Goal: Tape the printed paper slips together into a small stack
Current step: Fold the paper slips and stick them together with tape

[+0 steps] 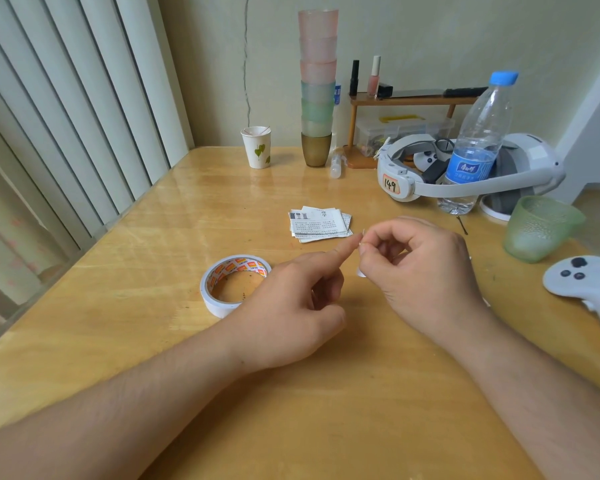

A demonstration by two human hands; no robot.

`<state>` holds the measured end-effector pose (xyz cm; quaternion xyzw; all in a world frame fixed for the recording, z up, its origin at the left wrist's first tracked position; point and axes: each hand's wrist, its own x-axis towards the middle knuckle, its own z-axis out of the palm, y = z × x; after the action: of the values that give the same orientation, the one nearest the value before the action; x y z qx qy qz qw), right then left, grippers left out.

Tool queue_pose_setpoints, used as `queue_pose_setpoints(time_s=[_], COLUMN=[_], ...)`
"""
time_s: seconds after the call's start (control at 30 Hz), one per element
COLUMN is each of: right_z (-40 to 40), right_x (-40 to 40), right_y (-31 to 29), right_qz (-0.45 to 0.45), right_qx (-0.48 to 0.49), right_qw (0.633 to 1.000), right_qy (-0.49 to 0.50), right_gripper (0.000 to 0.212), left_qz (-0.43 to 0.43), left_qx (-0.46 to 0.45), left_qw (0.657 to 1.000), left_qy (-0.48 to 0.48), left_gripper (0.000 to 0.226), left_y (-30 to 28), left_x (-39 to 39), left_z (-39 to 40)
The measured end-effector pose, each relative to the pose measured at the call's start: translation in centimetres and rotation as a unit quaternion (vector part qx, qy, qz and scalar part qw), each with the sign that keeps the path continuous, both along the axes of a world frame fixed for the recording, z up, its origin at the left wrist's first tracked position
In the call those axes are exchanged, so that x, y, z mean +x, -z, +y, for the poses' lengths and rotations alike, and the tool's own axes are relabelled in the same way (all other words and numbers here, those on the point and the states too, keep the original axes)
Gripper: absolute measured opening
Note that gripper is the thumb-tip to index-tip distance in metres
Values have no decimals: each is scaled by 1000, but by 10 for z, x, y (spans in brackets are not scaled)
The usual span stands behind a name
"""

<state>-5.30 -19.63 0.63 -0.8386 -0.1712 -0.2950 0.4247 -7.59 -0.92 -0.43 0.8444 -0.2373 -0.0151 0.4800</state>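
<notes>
A small pile of printed paper slips (321, 224) lies on the wooden table (153, 271), a little beyond both hands. A white roll of double-sided tape (234, 284) with an orange-printed core lies flat to the left, partly behind my left hand (291, 306). That hand's index finger points right and its tip touches the fingertips of my right hand (420, 268); its other fingers are curled. My right hand pinches a small piece of tape (361, 271) between thumb and forefinger; only a white bit shows below the fingers.
At the back stand a paper cup (257, 147), a tall stack of coloured cups (317, 88), a small wooden shelf (413, 98), a white headset (465, 168) and a water bottle (478, 143). A green glass (541, 228) and a white controller (589, 282) lie right.
</notes>
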Motion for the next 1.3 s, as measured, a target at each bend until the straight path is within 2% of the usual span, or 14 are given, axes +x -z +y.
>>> queue_pose_setpoints(time_s=[0.1, 0.4, 0.73, 1.13, 1.23, 1.3], right_z=[0, -1, -1, 2, 0, -1], right_x=[1, 3, 3, 1, 1, 1], right_y=[0, 3, 3, 1, 0, -1], right_qz=[1, 5, 28, 86, 105, 122], right_qx=[3, 33, 56, 113, 130, 137], right_qw=[1000, 999, 998, 988, 983, 980], right_qy=[-5, -17, -29, -63, -73, -76], right_gripper=[19, 13, 11, 6, 18, 16], left_qz=[24, 123, 184, 177, 135, 96], left_qx=[-23, -166, -243, -242, -202, -161], left_qw=[999, 978, 951, 953, 970, 982], left_qy=[5, 23, 54, 53, 30, 12], left_gripper=[87, 72, 66, 67, 72, 77], left_y=[1, 0, -5, -5, -3, -2], left_x=[1, 3, 2, 2, 3, 4], left_z=[0, -1, -1, -1, 1, 2])
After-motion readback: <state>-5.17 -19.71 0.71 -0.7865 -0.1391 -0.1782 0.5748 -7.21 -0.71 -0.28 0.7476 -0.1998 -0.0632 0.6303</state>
